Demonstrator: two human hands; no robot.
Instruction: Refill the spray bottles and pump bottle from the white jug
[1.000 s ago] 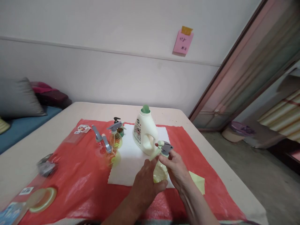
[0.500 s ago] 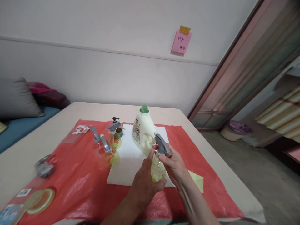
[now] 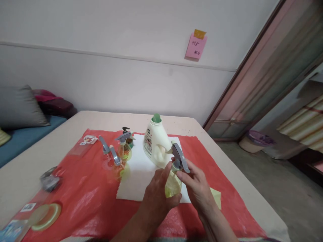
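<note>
My left hand (image 3: pixel 157 195) is wrapped round the body of a small clear spray bottle (image 3: pixel 173 184) holding yellow-green liquid, just above a white cloth (image 3: pixel 137 174). My right hand (image 3: pixel 198 186) pinches the bottle's grey trigger head (image 3: pixel 179 158) at the neck. Right behind it stands a white detergent jug (image 3: pixel 155 143) with a green cap.
Three more small spray bottles (image 3: pixel 118 156) and a dark pump bottle (image 3: pixel 126 131) stand on the red sheet (image 3: pixel 83 188) to the left. A yellow-green cloth (image 3: pixel 216 197) lies at my right wrist. A round lid (image 3: pixel 46 215) and packets sit front left. The table's right edge drops to the floor.
The grey trigger head has turned in my right hand, its nozzle swinging round from pointing left to pointing up and away. My left hand kept the bottle in place.
</note>
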